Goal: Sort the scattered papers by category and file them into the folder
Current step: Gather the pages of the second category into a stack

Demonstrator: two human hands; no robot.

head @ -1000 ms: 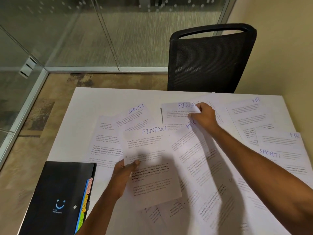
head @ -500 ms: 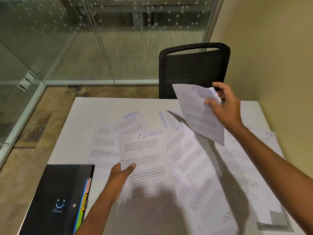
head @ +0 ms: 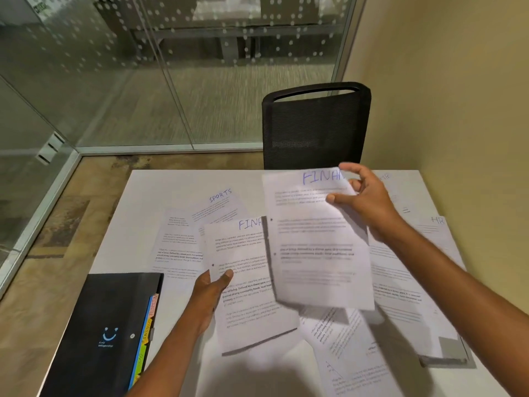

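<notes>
Note right grip (head: 363,202) pinching raised FINANCE sheet (head: 315,247) by top corner above surface (head: 171,184), left grip (head: 211,287) thumb-clamping second FINANCE sheet (head: 249,282) at side edge beside black folder (head: 108,325); judge both light, limp, crease-prone, best held mid-edge.

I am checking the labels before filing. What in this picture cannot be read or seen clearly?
- Head view, heading of the raised sheet: its end covered by the right hand.
- Head view, heading of the lower sheet in the left hand: cut off by the raised sheet.
- Head view, raised sheet's body text: blurred.
- Head view, tab labels on the folder: too small.
</notes>
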